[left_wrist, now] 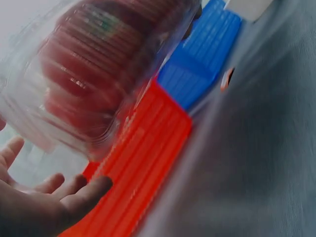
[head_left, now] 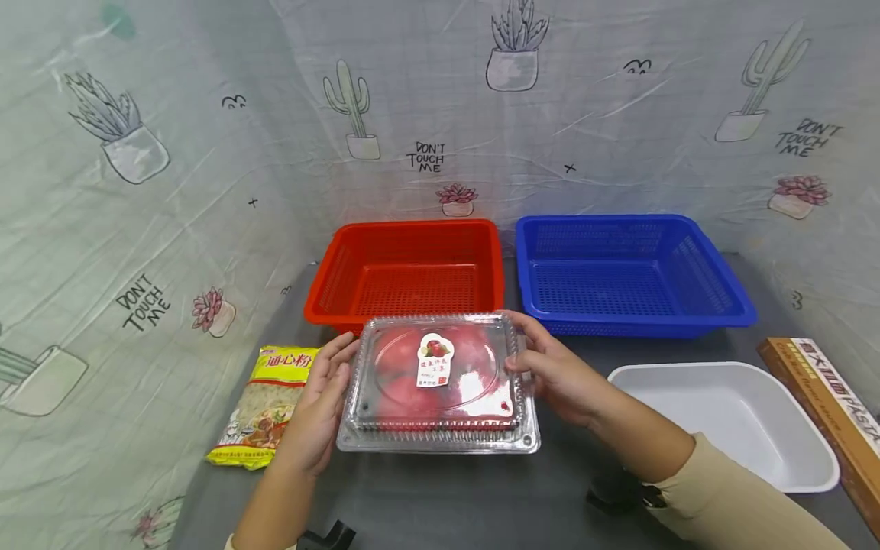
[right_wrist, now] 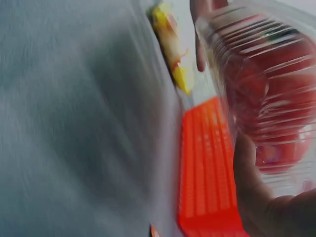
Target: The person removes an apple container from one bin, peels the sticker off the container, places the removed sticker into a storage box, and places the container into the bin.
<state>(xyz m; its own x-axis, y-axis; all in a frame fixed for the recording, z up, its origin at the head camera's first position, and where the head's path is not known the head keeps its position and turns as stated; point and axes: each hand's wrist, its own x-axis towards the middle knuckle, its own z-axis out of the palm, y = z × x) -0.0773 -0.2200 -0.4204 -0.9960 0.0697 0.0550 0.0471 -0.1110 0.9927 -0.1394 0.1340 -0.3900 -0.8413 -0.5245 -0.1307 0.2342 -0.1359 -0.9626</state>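
Observation:
A clear plastic clamshell box of red fruit (head_left: 399, 359), with a fruit label on its lid, is held up above the table in front of the red basket. My right hand (head_left: 560, 374) grips its right side, thumb on the lid's edge and fingers at the far corner. Beside the left edge is my left hand (head_left: 323, 401); in the left wrist view its fingers (left_wrist: 81, 195) are spread and apart from the ridged box (left_wrist: 94, 64). From the right wrist view, the right thumb (right_wrist: 245, 163) lies along the box's side, where round red fruit shows through.
Behind stand a red basket (head_left: 316, 309) and a blue basket (head_left: 742, 309). A yellow pasta bag (head_left: 257, 405) lies at left. On the right are a white tray (head_left: 729, 424) and a long brown pasta box (head_left: 825, 412). A patterned curtain (head_left: 426, 84) hangs around the grey table (head_left: 440, 504).

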